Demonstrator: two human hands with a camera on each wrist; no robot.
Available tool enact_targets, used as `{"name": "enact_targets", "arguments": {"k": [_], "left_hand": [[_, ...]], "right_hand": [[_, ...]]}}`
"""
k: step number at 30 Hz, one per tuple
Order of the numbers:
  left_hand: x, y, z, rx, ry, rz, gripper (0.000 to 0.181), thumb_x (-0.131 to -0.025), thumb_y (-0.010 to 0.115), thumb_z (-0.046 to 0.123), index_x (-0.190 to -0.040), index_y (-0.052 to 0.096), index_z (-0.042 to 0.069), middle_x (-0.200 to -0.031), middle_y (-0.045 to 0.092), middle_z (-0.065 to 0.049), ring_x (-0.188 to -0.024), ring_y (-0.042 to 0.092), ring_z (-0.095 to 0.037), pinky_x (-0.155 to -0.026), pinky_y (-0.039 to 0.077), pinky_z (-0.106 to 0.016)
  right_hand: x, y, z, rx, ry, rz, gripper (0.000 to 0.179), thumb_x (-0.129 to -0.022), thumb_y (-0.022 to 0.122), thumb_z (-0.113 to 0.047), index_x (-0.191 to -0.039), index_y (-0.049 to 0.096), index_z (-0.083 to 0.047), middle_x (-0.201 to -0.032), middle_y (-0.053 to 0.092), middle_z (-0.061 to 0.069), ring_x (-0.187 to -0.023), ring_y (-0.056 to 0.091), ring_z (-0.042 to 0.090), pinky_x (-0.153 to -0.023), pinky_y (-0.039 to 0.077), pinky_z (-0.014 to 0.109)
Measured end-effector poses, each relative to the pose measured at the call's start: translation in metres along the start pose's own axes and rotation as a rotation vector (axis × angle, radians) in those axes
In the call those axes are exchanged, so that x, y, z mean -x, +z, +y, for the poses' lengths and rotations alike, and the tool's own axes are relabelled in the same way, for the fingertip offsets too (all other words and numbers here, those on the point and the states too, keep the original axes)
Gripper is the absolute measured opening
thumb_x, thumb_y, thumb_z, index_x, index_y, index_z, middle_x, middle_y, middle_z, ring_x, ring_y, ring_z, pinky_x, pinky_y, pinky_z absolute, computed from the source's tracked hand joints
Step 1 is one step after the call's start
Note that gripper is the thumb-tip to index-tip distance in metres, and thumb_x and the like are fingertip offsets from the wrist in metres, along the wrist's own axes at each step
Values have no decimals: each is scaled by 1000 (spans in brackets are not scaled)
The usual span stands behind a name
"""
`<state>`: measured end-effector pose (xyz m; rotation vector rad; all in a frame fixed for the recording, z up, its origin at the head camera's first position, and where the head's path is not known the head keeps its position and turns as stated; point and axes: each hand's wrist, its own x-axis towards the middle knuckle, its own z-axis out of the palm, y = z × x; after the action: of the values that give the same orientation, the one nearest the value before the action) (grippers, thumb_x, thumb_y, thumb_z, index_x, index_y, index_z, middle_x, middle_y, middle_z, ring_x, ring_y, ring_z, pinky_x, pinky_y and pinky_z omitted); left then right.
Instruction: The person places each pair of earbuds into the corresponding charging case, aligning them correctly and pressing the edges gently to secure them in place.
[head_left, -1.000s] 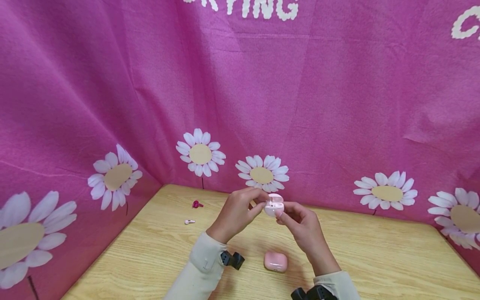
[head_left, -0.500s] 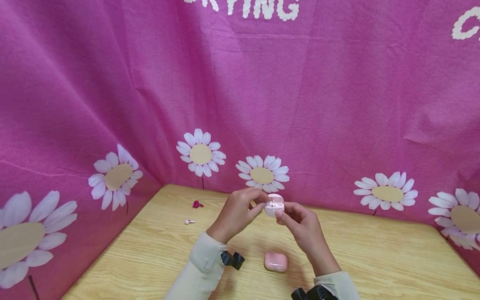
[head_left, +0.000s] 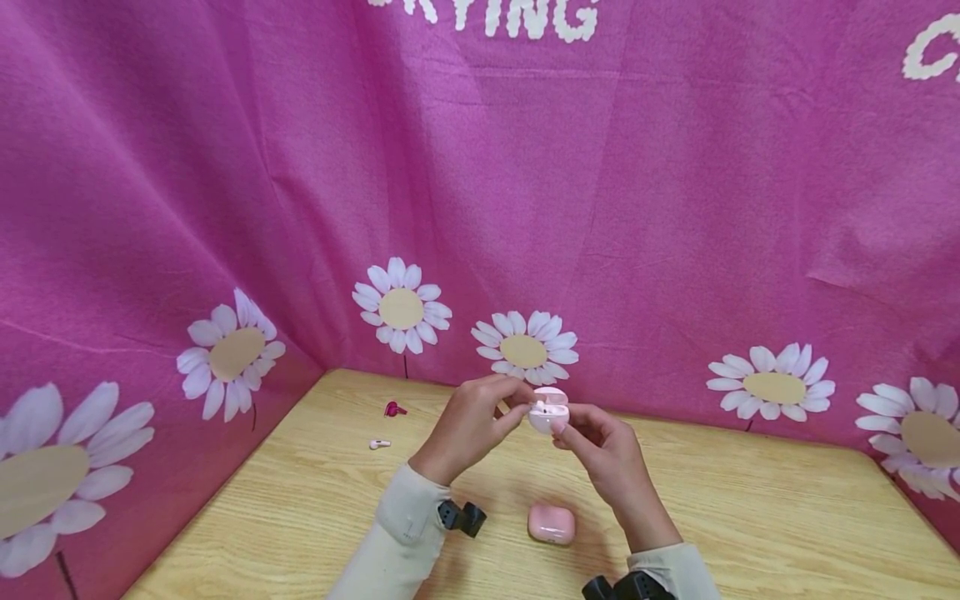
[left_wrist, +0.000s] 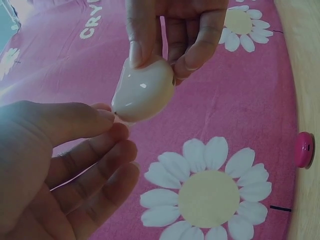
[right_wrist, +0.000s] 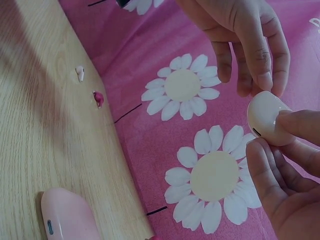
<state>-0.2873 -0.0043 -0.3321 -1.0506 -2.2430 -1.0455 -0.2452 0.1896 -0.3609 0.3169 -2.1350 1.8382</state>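
Observation:
A glossy pale pinkish-white earbud case (head_left: 550, 422) is held up above the table with its lid raised. My right hand (head_left: 611, 454) grips the case from the right, thumb in front. At its left side, my left hand (head_left: 467, 429) pinches a white earbud (head_left: 543, 408) with thumb and index finger, at the case's opening. In the left wrist view the case (left_wrist: 145, 90) hides most of that earbud, and the other left fingers are loosely bent. A white earbud (head_left: 379, 444) and a magenta earbud (head_left: 394, 408) lie on the table at the left.
A closed pink earbud case (head_left: 552, 523) lies on the wooden table (head_left: 750, 517) below the hands. A rounded magenta object (left_wrist: 304, 150) stands on the table, hidden in the head view. A magenta cloth (head_left: 660, 208) with printed daisies encloses the table.
My left fingers have shifted slightly left, showing more of the white earbud at the case's opening. The right hand and the case have barely moved.

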Motion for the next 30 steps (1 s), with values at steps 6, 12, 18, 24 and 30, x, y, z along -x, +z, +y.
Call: {"name": "enact_targets", "arguments": {"k": [6, 12, 18, 24, 30], "left_hand": [[0, -7, -5, -9, -11, -8, 12, -87, 72, 13, -99, 72, 14, -93, 68, 6, -79, 59, -5, -67, 52, -20], [0, -11, -5, 0, -23, -29, 12, -88, 71, 11, -99, 72, 12, -91, 67, 6, -81, 60, -5, -66, 52, -20], [0, -10, -6, 3, -34, -50, 11, -88, 71, 11, -98, 72, 14, -89, 66, 7, -79, 59, -4, -66, 55, -26], [0, -7, -3, -9, -36, -77, 12, -88, 71, 13, -100, 71, 14, -91, 67, 6, -80, 60, -4, -67, 54, -24], [0, -4, -1, -9, -42, -82, 15, -89, 70, 13, -104, 71, 14, -96, 69, 5, -83, 62, -5, -68, 54, -21]], "right_hand": [[-1, 1, 0, -5, -1, 5, 25, -89, 67, -5, -111, 64, 8, -99, 65, 22, -81, 65, 12, -74, 56, 27], [-1, 1, 1, -2, 1, 10, 25, -89, 68, -5, -110, 65, 8, -98, 65, 21, -80, 65, 12, -74, 56, 27], [-2, 1, 1, -24, 14, 19, 24, -88, 68, -3, -109, 64, 10, -96, 66, 21, -80, 65, 12, -75, 56, 29], [-2, 1, 1, -34, 36, 31, 25, -88, 69, -3, -109, 65, 10, -98, 67, 20, -81, 66, 12, -76, 56, 29], [-2, 0, 2, -79, 58, 57, 27, -88, 68, -2, -111, 63, 12, -98, 67, 20, -82, 67, 13, -77, 57, 31]]}}
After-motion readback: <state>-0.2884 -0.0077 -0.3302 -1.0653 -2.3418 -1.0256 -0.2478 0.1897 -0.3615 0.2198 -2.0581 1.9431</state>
